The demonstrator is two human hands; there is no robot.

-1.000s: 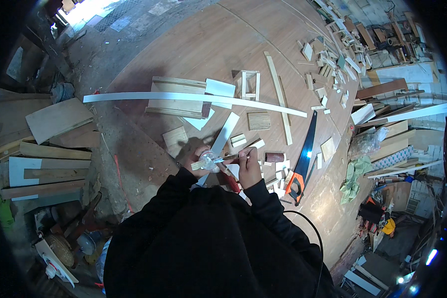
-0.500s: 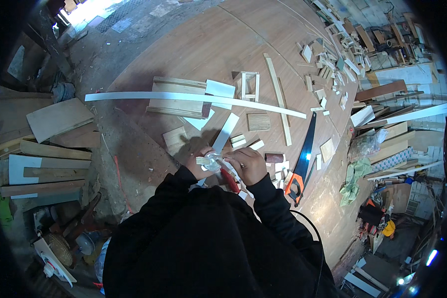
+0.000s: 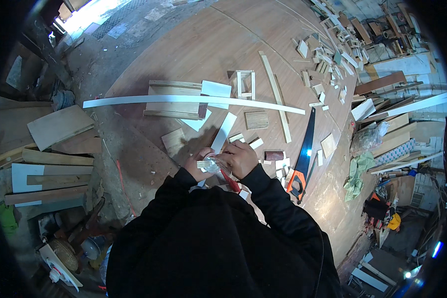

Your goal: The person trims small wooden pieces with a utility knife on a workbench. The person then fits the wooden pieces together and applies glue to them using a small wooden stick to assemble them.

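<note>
Both hands meet above the near edge of the worktop (image 3: 193,54), left of its near right corner, close to the wearer's body. Left hand (image 3: 197,162): fingers curled round a clear plastic piece (image 3: 212,164), gripping it; a pale, blunt end (image 3: 201,164) shows at its left side, material too small to tell. Right hand (image 3: 240,160): fingers bent and bunched at the piece's right side; whether they pinch it or only touch it, cannot tell. A red object (image 3: 231,183) lies just below the fingers, partly hidden, kind unclear. Handling, by judgement: the plastic looks light, thin and glossy, so likely flexible, slippery under dry fingertips and easily creased; best hold probably around the firmer pale end, the other hand taking the plastic lightly near its middle. Beyond the hands, a white strip (image 3: 224,131) points toward the far edge; a small wooden block (image 3: 256,120) lies to its right. Toward the worktop's right edge, a handsaw (image 3: 296,182) lies with its orange handle nearest the wearer, blade toward the far side; a reddish-brown cylinder (image 3: 274,156) sits between saw and right hand.
</note>
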